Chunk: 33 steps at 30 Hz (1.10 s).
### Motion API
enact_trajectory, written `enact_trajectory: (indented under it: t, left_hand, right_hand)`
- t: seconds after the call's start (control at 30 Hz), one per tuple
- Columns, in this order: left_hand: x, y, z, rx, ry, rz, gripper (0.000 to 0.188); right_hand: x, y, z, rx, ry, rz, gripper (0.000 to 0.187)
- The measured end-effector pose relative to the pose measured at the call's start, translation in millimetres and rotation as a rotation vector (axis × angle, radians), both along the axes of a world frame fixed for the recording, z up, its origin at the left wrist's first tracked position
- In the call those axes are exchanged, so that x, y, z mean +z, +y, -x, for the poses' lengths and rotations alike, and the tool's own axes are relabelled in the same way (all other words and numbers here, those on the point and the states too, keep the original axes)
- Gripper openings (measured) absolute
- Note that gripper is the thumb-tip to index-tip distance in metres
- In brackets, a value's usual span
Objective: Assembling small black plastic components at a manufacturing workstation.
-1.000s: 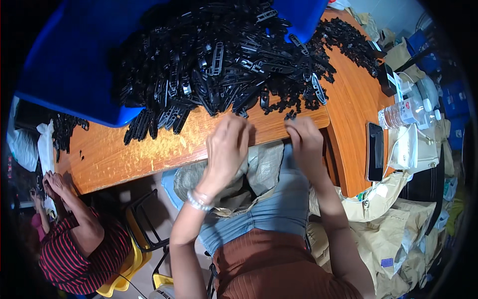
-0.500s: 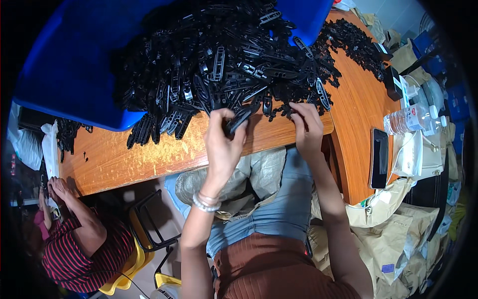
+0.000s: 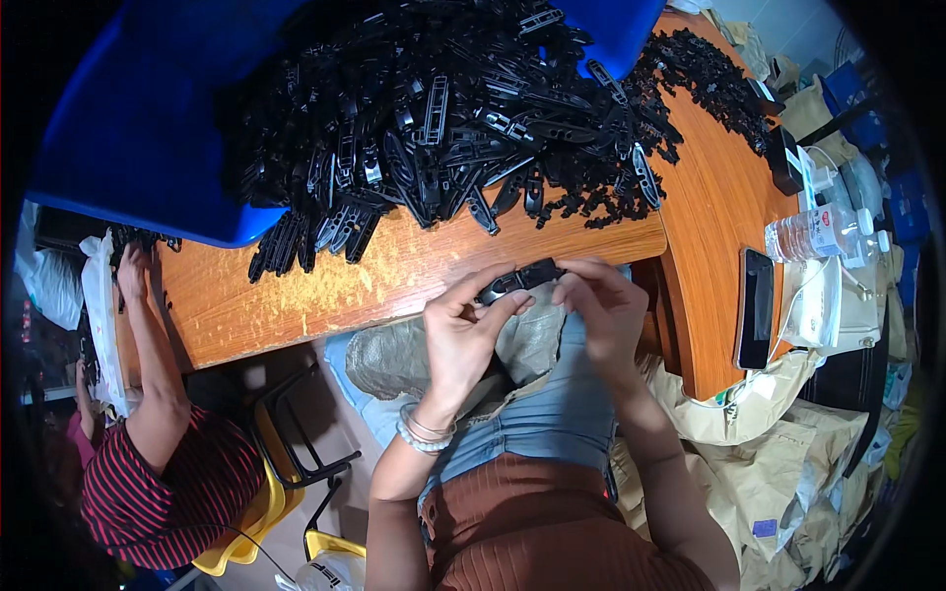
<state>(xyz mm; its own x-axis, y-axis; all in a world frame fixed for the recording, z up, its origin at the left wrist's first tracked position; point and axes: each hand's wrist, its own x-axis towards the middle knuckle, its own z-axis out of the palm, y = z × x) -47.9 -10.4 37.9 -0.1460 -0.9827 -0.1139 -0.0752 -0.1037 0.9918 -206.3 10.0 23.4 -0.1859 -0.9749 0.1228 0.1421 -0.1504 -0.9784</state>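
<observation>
My left hand (image 3: 460, 340) is closed on an elongated black plastic part (image 3: 510, 284), held level between thumb and fingers just off the table's front edge, above my lap. Thumb and fingers of my right hand (image 3: 611, 315) are pinched at the right end of that part. Whether a separate small piece is between them is hidden. Beyond the hands, a large heap of similar long black plastic parts (image 3: 394, 148) spills out of a tilted blue bin (image 3: 138, 128). Tiny black pieces (image 3: 601, 205) lie at the heap's right edge.
The wooden table (image 3: 345, 295) has a worn front edge. More tiny black pieces (image 3: 700, 84) spread at the far right, near a phone (image 3: 755, 310) and plastic bottles (image 3: 813, 233). A grey cloth (image 3: 394, 362) covers my lap. A co-worker in a striped shirt (image 3: 177, 483) sits at left.
Both hands have come back from the heap toward my lap and closer together. The black plastic part came along in my left hand. The co-worker's arm has reached farther forward.
</observation>
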Motion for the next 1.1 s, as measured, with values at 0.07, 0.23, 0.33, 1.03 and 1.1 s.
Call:
enact_trajectory:
  t: [0.07, 0.23, 0.33, 1.03, 1.1]
  left_hand:
    - [1.1, 5.8, 7.1, 0.100, 0.284, -0.044, 0.018]
    - [1.9, 7.1, 6.7, 0.023, 0.609, -0.061, 0.048]
    - [-9.2, 4.5, -7.0, -0.127, 0.352, -0.050, 0.038]
    - [-8.1, -6.0, -35.8, -0.283, 0.024, 0.086, 0.022]
    - [-7.9, -18.5, -41.9, -0.296, -0.270, 0.251, 0.019]
  right_hand:
    - [2.3, 1.6, -9.4, -0.005, -0.115, -0.090, 0.014]
    - [6.0, 4.9, -12.4, 0.004, 0.105, 0.003, 0.013]
    - [11.0, 7.0, -11.7, 0.053, 0.166, 0.007, 0.013]
    - [-7.5, 6.6, 16.1, 0.482, 0.225, -0.205, 0.020]
    - [-18.7, 5.4, 16.2, 0.547, 0.347, -0.146, 0.018]
